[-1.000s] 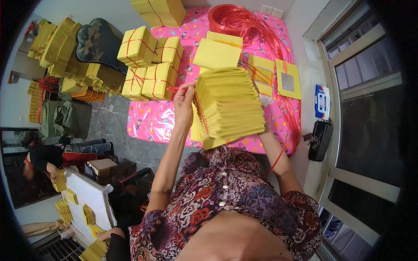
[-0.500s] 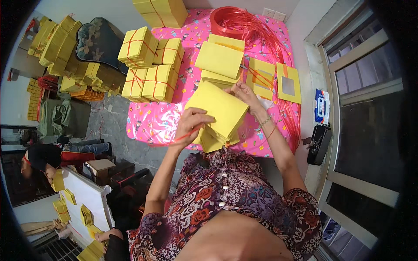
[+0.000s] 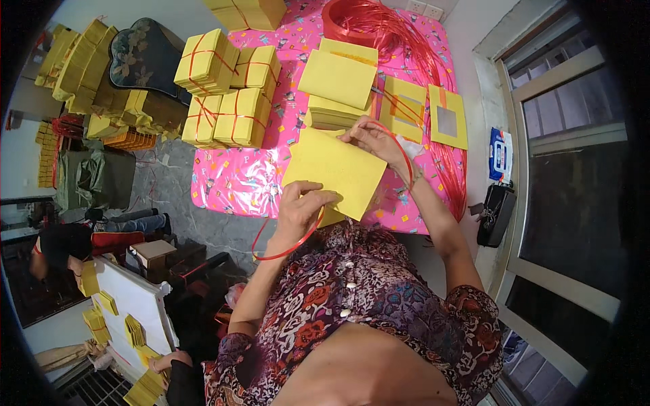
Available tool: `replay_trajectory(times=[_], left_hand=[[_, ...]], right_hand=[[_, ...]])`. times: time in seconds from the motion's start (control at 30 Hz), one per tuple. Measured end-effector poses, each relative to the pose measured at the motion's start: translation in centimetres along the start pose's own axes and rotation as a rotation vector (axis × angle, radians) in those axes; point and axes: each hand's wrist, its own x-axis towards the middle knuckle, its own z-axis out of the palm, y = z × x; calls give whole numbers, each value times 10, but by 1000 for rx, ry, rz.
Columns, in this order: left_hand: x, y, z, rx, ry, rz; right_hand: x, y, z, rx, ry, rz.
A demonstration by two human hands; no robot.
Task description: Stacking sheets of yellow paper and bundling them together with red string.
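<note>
A stack of yellow paper envelopes point(image 3: 335, 166) is tilted in front of me at the table's near edge. My left hand point(image 3: 301, 213) is curled over its left side, with a red plastic ribbon point(image 3: 288, 256) looping from the fingers down past the wrist. On the far right corner, my right hand point(image 3: 371, 139) pinches the ribbon against the stack, and a red strand arcs over the back of that hand. The stack's underside is hidden. Just beyond it lies another pile of yellow envelopes point(image 3: 337, 80), its top ones skewed.
Tied yellow bundles point(image 3: 244, 116) stand at the left of the pink-covered table point(image 3: 233, 186). A red bowl-like coil point(image 3: 338, 24) trails long red strands down the right side. Two windowed yellow pieces point(image 3: 447, 128) lie there. Other people work around a white table point(image 3: 132, 308) at lower left.
The view has shifted slightly. The ribbon at my left hand now hangs in a wider loop, and a strand now arcs over my right hand. The stack lies flatter toward me.
</note>
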Motion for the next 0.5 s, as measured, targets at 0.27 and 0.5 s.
replay_trajectory(times=[0.27, 0.5], left_hand=[[1, 1, 4, -55, 52, -116], [38, 0, -1, -110, 75, -178]], right_hand=[[13, -33, 11, -69, -163, 128], [20, -64, 33, -615, -113, 10]])
